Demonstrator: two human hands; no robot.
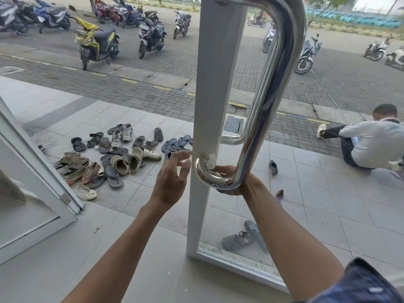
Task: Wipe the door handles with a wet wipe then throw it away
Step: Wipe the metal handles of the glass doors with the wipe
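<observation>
A polished steel door handle (271, 88) runs down the white-framed glass door (207, 84) and curves back into the frame at its bottom end. My right hand (231, 182) is under that bottom bend, mostly hidden behind it, pressing a small white wet wipe (211, 163) against the handle where it meets the frame. My left hand (172, 182) hovers just left of the door edge with loosely spread fingers, holding nothing. A second handle (258, 84) shows through the glass on the outer side.
A pile of sandals and shoes (118, 158) lies on the tiled porch outside. Another door leaf (32, 182) stands open at the left. A person (369, 141) sits on the tiles at right. Parked scooters (96, 40) line the paved lot. Dark sandals (244, 237) lie behind the glass.
</observation>
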